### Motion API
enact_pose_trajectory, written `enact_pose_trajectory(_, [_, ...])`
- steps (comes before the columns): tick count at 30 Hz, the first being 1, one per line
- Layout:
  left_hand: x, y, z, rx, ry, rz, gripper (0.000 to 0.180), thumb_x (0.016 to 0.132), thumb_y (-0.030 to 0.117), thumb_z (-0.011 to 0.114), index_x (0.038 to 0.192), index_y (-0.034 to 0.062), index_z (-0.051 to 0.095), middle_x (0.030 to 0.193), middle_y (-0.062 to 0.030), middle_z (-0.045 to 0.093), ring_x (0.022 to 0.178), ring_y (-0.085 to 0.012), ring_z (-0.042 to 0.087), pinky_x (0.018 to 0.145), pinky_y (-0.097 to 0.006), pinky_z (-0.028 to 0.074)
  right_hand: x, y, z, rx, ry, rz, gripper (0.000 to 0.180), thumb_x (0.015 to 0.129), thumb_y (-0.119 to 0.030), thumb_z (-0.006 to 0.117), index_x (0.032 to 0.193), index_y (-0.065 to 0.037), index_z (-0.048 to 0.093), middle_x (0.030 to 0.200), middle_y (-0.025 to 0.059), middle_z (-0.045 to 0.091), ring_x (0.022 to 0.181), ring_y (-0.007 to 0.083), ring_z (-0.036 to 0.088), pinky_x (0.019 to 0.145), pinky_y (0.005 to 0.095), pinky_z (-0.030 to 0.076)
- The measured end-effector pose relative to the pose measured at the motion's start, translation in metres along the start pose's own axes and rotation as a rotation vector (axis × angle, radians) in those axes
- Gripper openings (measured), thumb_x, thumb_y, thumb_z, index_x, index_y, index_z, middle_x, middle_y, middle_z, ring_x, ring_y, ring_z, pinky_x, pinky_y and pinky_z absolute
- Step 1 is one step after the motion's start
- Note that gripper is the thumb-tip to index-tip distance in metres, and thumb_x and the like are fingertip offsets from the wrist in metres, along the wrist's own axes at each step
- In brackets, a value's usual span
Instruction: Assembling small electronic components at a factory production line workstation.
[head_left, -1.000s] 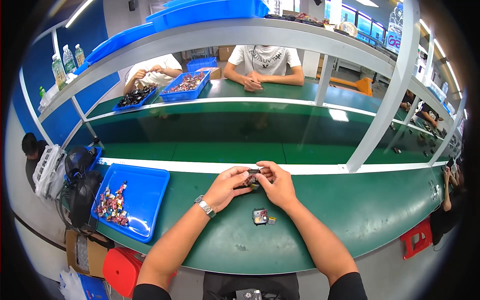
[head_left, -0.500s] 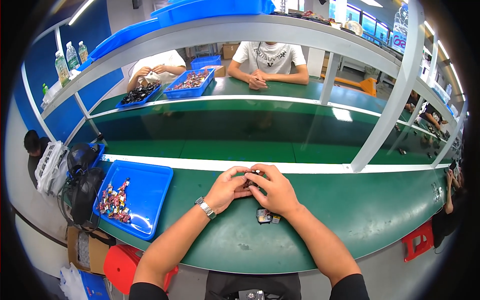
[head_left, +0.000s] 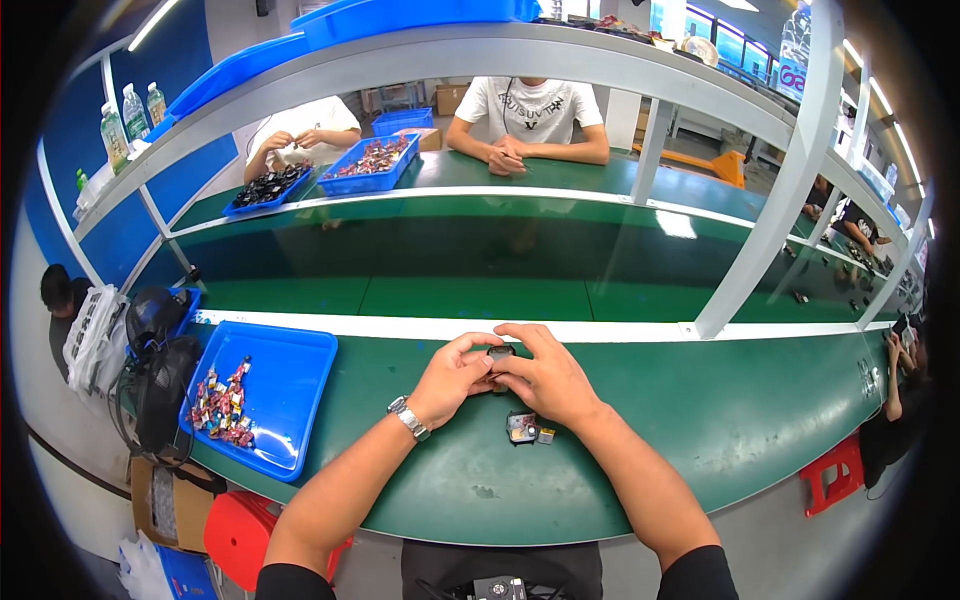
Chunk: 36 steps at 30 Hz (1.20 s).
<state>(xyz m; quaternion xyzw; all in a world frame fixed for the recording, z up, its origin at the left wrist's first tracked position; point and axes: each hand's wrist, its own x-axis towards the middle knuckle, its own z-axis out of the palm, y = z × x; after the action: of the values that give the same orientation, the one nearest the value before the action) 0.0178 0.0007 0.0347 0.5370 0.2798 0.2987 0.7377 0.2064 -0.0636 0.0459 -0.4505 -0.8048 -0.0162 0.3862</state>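
Green covers the long worktop, which curves across the whole view, its front edge near the person's lap. Pale metal forms the shelf frame that rises beyond it, with posts and a crossbar. At the left of the worktop lies a wide blue tray, a loose heap of small red, white and yellow parts gathered in its left half. Below it a red stool shows past the edge. The right hand and the left hand meet over the middle of the worktop, the grip of each closed on one small dark case between the fingertips, which hide much of it. A silver wristwatch circles the left wrist. Just nearer than the right hand, an open case with pale and red insides rests on the worktop, and right beside it sits a tiny yellow-and-grey piece.
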Motion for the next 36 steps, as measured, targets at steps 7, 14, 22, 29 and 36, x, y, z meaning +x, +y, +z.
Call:
enact_pose_trajectory(7, [0.003,-0.003,-0.011,-0.101,-0.123,-0.005,0.030,0.101,0.005,0.050,0.131,0.0054,0.050,0.124,-0.0104,0.062,0.112,-0.0208,0.064,0.097,-0.039,0.055,-0.003,0.001,-0.004,0.194,-0.118,0.179,0.008,0.088,-0.014,0.069,0.090,-0.006,0.068,0.138,0.0077,0.052,0.129,0.0291,0.047,0.103,0.0419,0.046])
enact_pose_trajectory(14, [0.005,-0.003,-0.018,-0.222,-0.346,0.009,0.040,0.097,0.003,0.057,0.135,0.0058,0.047,0.129,-0.0123,0.060,0.119,-0.0220,0.060,0.101,-0.039,0.052,-0.003,0.003,-0.002,0.308,-0.152,0.262,0.012,0.091,-0.016,0.065,0.092,-0.005,0.067,0.139,0.0100,0.052,0.132,0.0304,0.045,0.105,0.0417,0.044])
enact_pose_trajectory(22, [0.002,-0.005,-0.010,-0.120,-0.250,-0.024,0.033,0.098,0.005,0.059,0.130,0.0061,0.049,0.119,-0.0100,0.064,0.111,-0.0189,0.063,0.098,-0.041,0.055,-0.006,0.002,-0.007,0.438,-0.169,0.187,0.012,0.087,-0.013,0.069,0.096,-0.007,0.070,0.138,0.0118,0.053,0.131,0.0308,0.045,0.108,0.0430,0.041])
enact_pose_trajectory(29, [0.003,-0.009,-0.012,-0.160,-0.226,0.002,0.028,0.100,0.007,0.056,0.127,0.0064,0.050,0.121,-0.0098,0.062,0.114,-0.0200,0.062,0.100,-0.040,0.054,-0.009,-0.007,-0.003,0.220,-0.008,0.207,0.010,0.084,-0.014,0.073,0.091,-0.007,0.071,0.131,0.0077,0.059,0.123,0.0280,0.052,0.096,0.0393,0.050])
enact_pose_trajectory(36, [0.003,-0.009,-0.012,-0.177,-0.213,0.007,0.025,0.101,0.008,0.054,0.126,0.0072,0.052,0.126,-0.0108,0.059,0.116,-0.0220,0.061,0.101,-0.040,0.053,-0.009,-0.012,0.005,0.183,0.118,0.217,0.012,0.082,-0.010,0.074,0.094,-0.007,0.074,0.123,0.0052,0.063,0.115,0.0263,0.057,0.090,0.0360,0.054])
